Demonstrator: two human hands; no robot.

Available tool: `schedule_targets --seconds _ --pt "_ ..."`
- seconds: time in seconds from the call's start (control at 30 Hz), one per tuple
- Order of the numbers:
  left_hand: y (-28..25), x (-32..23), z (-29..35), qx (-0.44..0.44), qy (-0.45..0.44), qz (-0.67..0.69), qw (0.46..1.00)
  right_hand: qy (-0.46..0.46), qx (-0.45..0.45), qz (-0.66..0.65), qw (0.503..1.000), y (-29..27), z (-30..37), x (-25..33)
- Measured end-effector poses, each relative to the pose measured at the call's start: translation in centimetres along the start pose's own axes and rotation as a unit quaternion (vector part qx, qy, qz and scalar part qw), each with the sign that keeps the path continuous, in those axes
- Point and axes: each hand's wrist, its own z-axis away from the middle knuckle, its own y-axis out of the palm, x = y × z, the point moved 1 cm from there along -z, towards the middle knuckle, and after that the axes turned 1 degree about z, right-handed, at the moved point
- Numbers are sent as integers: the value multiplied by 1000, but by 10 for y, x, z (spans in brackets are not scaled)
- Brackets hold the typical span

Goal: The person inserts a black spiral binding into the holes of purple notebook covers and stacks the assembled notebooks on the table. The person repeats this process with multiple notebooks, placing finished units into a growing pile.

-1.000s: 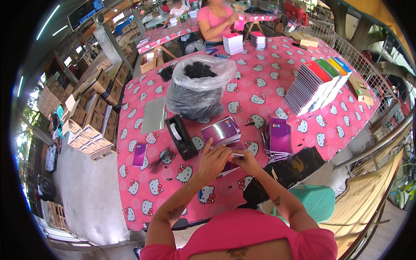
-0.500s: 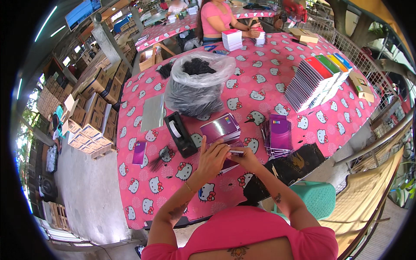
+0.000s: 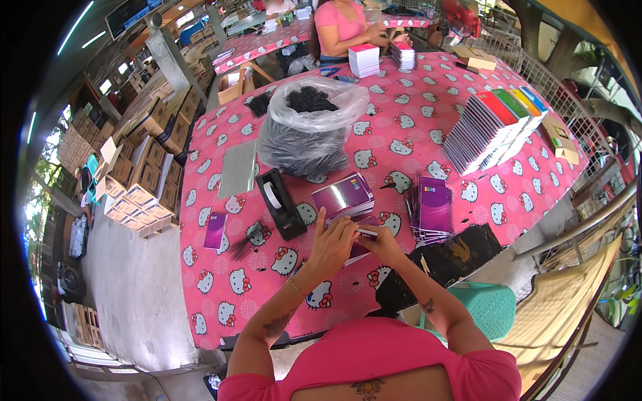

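Both hands meet over the near edge of the desk (image 3: pixel 221 281), which wears a pink cloth printed with white cat faces. The left hand (image 3: pixel 332 242) and right hand (image 3: pixel 382 242) have their fingers closed on a small purple packet (image 3: pixel 366 233), pinched between them just above the cloth. Just beyond lies a shiny purple card (image 3: pixel 342 195), and to its right a fanned stack of purple cards (image 3: pixel 431 208). A black tape dispenser (image 3: pixel 281 203) stands left of the hands. Behind it bulges a clear plastic bag (image 3: pixel 311 130) of dark strands. A slanted row of coloured booklets (image 3: pixel 495 127) sits far right.
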Motion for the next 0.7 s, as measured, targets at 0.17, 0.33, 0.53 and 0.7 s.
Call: schedule_targets --seconds 0.17,0.33,0.53,0.7 --pt "-7 2 0 54 -24 -30 998 29 1 7 1000 -1 0 18" --pt "23 -25 47 112 -66 -51 990 27 -48 -12 998 2 -1 -4" --pt "2 -22 9 105 -87 -82 987 70 -1 -19 997 2 0 39" --pt "28 -29 46 108 -48 7 993 31 -28 -68 997 1 -4 -9"
